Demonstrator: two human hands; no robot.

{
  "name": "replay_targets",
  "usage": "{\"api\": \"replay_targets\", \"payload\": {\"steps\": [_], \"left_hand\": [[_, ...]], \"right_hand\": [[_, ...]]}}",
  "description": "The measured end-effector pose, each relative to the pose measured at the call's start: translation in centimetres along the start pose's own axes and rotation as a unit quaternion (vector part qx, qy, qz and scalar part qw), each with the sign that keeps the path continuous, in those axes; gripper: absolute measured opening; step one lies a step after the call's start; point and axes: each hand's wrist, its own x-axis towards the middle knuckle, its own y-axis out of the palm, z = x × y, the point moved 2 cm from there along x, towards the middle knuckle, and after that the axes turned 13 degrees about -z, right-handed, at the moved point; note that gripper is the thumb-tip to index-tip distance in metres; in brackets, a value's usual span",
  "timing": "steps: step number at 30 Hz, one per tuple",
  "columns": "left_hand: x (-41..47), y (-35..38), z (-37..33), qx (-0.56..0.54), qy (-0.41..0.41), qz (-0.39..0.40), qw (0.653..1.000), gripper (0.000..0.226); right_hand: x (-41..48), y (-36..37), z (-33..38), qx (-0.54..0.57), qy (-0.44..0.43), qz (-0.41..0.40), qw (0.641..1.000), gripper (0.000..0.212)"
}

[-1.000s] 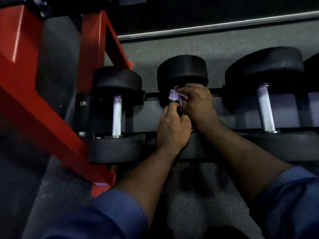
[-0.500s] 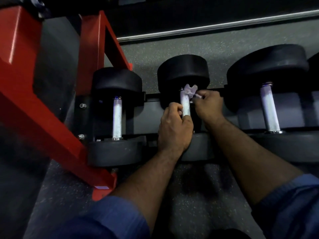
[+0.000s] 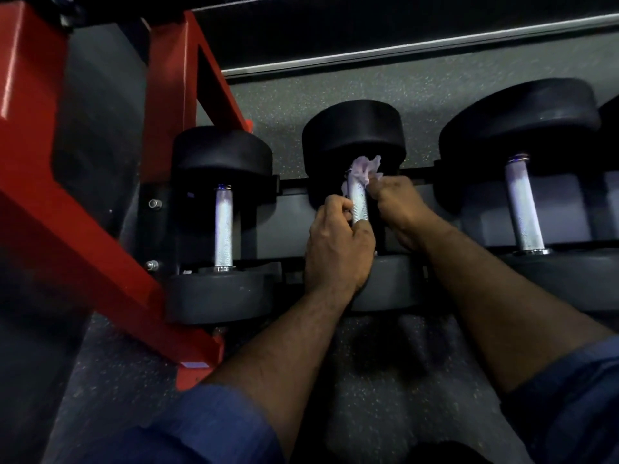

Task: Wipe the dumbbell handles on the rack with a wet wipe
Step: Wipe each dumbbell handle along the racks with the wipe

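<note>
Three black dumbbells lie side by side on a low dark rack (image 3: 288,192). The middle dumbbell (image 3: 353,135) has a knurled metal handle (image 3: 358,204). My left hand (image 3: 338,249) grips the near part of that handle. A crumpled pale wet wipe (image 3: 365,169) is bunched around the far end of the handle, against the far weight head. My right hand (image 3: 398,204) pinches the wipe from the right side of the handle. The left dumbbell's handle (image 3: 223,226) and the right dumbbell's handle (image 3: 524,205) are bare.
A red steel frame (image 3: 83,209) slants down the left side, its foot (image 3: 197,363) on the speckled rubber floor (image 3: 368,363). A pale strip (image 3: 418,48) runs along the floor behind the rack. A further dumbbell head shows at the right edge.
My right hand slid off the top of the middle handle to its right side, uncovering the metal. The wipe moved up to the handle's far end. My left hand kept its grip.
</note>
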Motion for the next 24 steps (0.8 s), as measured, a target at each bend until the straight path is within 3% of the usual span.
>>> {"api": "replay_targets", "payload": {"steps": [4, 8, 13, 17, 22, 24], "left_hand": [[0.0, -0.1, -0.1, 0.000, 0.000, 0.007, 1.000, 0.025], [0.0, 0.0, 0.2, 0.000, -0.005, 0.008, 1.000, 0.023], [0.1, -0.1, -0.1, 0.005, -0.003, 0.005, 1.000, 0.018], [0.0, -0.2, 0.0, -0.005, 0.002, 0.004, 1.000, 0.019], [0.1, -0.3, 0.0, -0.003, -0.006, 0.009, 1.000, 0.019], [0.0, -0.2, 0.0, -0.002, -0.007, 0.014, 1.000, 0.019]], "right_hand": [[-1.4, 1.2, 1.3, 0.093, 0.073, 0.030, 0.992, 0.018], [-0.9, 0.6, 1.2, 0.105, 0.170, 0.091, 0.976, 0.020], [-0.5, 0.2, 1.2, 0.187, 0.222, 0.042, 0.956, 0.020], [-0.8, 1.3, 1.5, 0.203, 0.257, 0.053, 0.943, 0.026], [-1.2, 1.1, 1.8, 0.152, 0.147, -0.021, 0.977, 0.007], [-0.9, 0.6, 1.4, 0.039, 0.017, -0.071, 0.997, 0.017]]}}
